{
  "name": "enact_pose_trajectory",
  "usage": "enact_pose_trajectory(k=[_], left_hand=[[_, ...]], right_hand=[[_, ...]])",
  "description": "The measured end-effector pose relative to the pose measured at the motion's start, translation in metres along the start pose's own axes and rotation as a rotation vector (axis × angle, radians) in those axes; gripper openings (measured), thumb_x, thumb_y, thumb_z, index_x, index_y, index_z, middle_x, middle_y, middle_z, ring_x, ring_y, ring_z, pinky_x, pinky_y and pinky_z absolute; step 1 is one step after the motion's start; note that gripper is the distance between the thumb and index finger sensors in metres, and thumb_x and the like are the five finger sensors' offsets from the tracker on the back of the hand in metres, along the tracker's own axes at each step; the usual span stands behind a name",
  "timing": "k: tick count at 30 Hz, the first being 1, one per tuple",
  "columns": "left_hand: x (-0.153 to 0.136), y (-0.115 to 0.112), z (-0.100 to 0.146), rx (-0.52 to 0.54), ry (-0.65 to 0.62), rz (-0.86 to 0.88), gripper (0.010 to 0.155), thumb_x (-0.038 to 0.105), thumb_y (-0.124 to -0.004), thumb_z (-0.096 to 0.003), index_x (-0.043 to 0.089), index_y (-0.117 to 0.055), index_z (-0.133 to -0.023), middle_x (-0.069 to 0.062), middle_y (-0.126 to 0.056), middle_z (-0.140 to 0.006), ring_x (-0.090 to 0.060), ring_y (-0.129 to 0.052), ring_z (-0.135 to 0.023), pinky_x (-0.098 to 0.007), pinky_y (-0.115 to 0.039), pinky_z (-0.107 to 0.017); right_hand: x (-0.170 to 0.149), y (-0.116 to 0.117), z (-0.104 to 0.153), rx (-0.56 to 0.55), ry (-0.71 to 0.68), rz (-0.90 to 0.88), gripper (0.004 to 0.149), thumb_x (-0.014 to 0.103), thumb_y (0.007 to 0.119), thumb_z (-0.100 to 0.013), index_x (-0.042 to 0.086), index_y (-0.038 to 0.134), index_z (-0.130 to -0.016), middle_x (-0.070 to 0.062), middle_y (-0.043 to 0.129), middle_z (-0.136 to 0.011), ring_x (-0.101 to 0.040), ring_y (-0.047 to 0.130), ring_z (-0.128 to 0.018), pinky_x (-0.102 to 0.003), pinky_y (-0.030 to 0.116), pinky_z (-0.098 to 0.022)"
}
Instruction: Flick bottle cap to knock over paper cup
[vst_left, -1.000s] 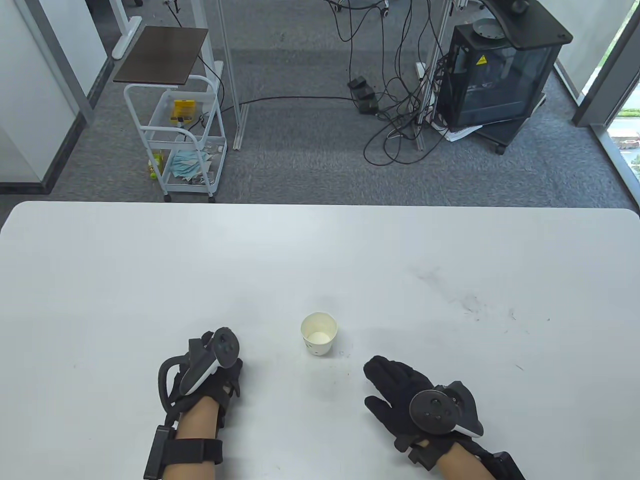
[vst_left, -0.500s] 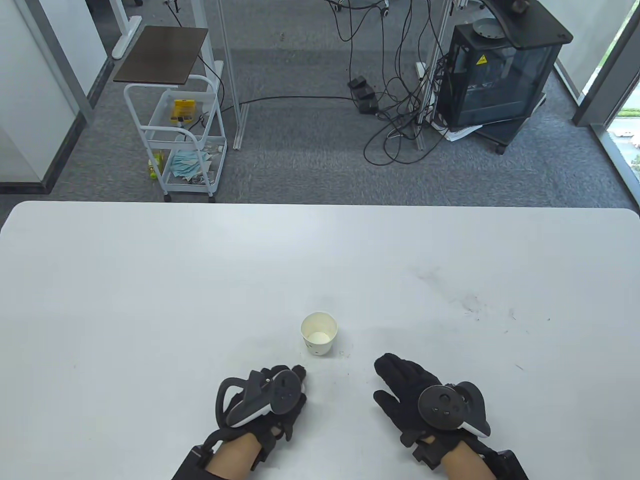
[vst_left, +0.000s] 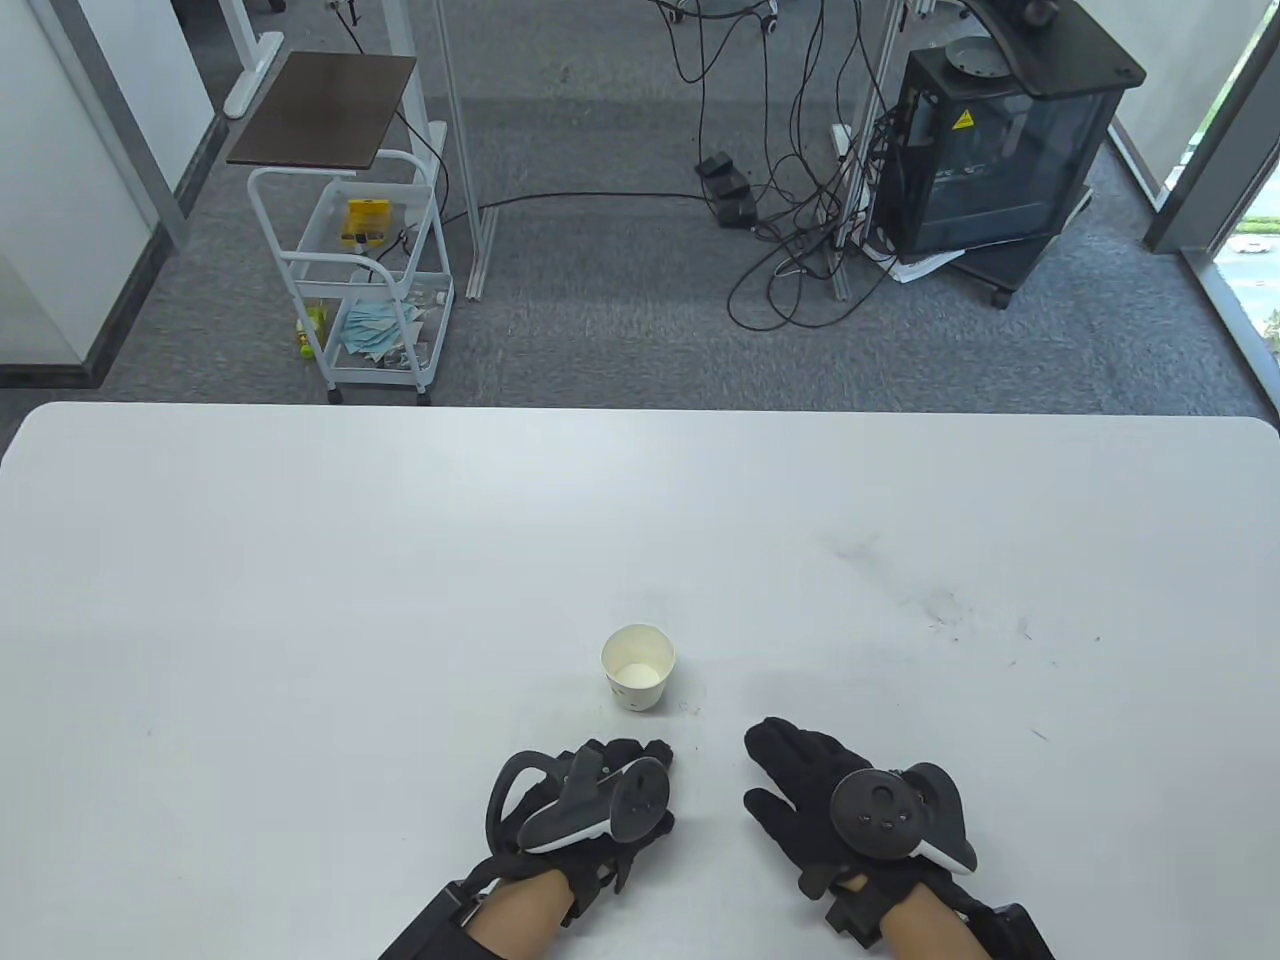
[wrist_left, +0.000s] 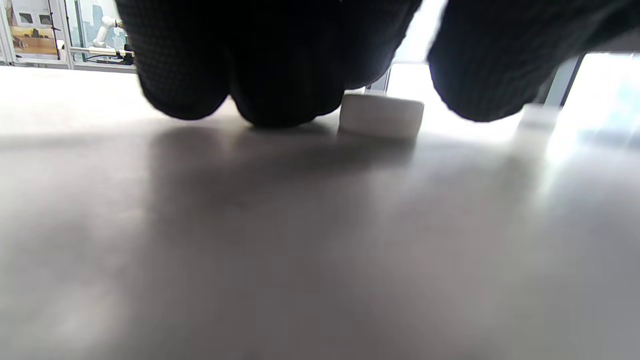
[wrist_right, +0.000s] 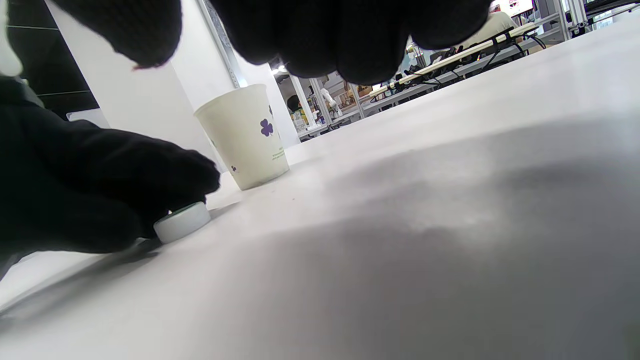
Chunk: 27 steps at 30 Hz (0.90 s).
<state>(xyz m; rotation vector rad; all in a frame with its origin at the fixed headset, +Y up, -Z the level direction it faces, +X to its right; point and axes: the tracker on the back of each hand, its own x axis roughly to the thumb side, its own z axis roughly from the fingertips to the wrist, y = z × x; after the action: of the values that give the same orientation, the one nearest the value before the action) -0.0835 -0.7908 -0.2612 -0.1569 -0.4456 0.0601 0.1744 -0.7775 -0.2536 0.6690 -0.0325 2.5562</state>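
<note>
A white paper cup (vst_left: 638, 680) with purple clover marks stands upright near the table's front middle; it also shows in the right wrist view (wrist_right: 245, 136). A white bottle cap (wrist_left: 381, 116) lies flat on the table under my left hand's fingertips, also seen in the right wrist view (wrist_right: 182, 221); the table view hides it. My left hand (vst_left: 635, 752) is curled just in front of the cup, its fingers resting on the cap. My right hand (vst_left: 775, 760) lies flat on the table with fingers spread, to the right of the cup, holding nothing.
The white table (vst_left: 300, 560) stretches wide to the far side and both sides. Faint scuff marks (vst_left: 940, 605) lie at the right. A white cart (vst_left: 360, 270) and a black cabinet (vst_left: 1000, 150) stand on the floor beyond.
My left hand has moved right from the table's left front to just in front of the cup. My right hand has stayed almost in place.
</note>
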Motion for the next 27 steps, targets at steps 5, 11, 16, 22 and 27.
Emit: enact_pose_trajectory(k=[5,11,16,22,27], left_hand=[[-0.030,0.021,0.033,0.086,0.041,0.044,0.073,0.063,-0.078,-0.0436,0.030,-0.058,-0.106,-0.004,-0.072,-0.106,-0.022,-0.089,-0.081,-0.043,-0.081,-0.059],[-0.069,0.025,0.065,0.192,0.140,0.082,0.070,0.062,-0.077,-0.0453,0.031,-0.059,-0.106,-0.003,-0.072,-0.107,-0.024,-0.088,-0.084,-0.044,-0.080,-0.061],[-0.082,0.015,0.067,0.145,0.165,0.057,0.070,0.062,-0.076,-0.0456,0.031,-0.059,-0.106,-0.003,-0.072,-0.107,-0.024,-0.088,-0.084,-0.044,-0.079,-0.062],[-0.081,0.011,0.069,0.122,0.137,0.061,0.069,0.062,-0.075,-0.0459,0.031,-0.059,-0.106,-0.002,-0.073,-0.106,-0.024,-0.089,-0.083,-0.044,-0.080,-0.061],[-0.083,0.011,0.068,0.111,0.138,0.075,0.069,0.062,-0.075,-0.0463,0.031,-0.060,-0.106,-0.002,-0.073,-0.106,-0.024,-0.089,-0.083,-0.044,-0.080,-0.061]], right_hand=[[0.002,0.003,-0.002,0.026,-0.006,-0.012,0.063,0.048,0.077,-0.053,0.017,0.062,-0.106,-0.016,0.068,-0.106,-0.043,0.074,-0.092,-0.059,0.062,-0.067],[0.003,0.010,-0.002,0.056,0.002,-0.019,0.063,0.048,0.077,-0.053,0.017,0.062,-0.106,-0.016,0.068,-0.106,-0.043,0.073,-0.093,-0.059,0.062,-0.067],[0.008,0.017,-0.002,0.088,0.027,-0.034,0.063,0.047,0.077,-0.054,0.016,0.060,-0.106,-0.016,0.067,-0.107,-0.043,0.072,-0.094,-0.060,0.060,-0.068],[0.025,0.033,-0.006,0.150,0.106,-0.051,0.061,0.045,0.078,-0.055,0.016,0.060,-0.106,-0.016,0.066,-0.107,-0.044,0.069,-0.095,-0.061,0.058,-0.069],[0.032,0.041,-0.019,0.197,0.205,0.017,0.046,0.039,0.080,-0.053,0.017,0.073,-0.092,-0.016,0.066,-0.106,-0.040,0.065,-0.097,-0.060,0.057,-0.069]])
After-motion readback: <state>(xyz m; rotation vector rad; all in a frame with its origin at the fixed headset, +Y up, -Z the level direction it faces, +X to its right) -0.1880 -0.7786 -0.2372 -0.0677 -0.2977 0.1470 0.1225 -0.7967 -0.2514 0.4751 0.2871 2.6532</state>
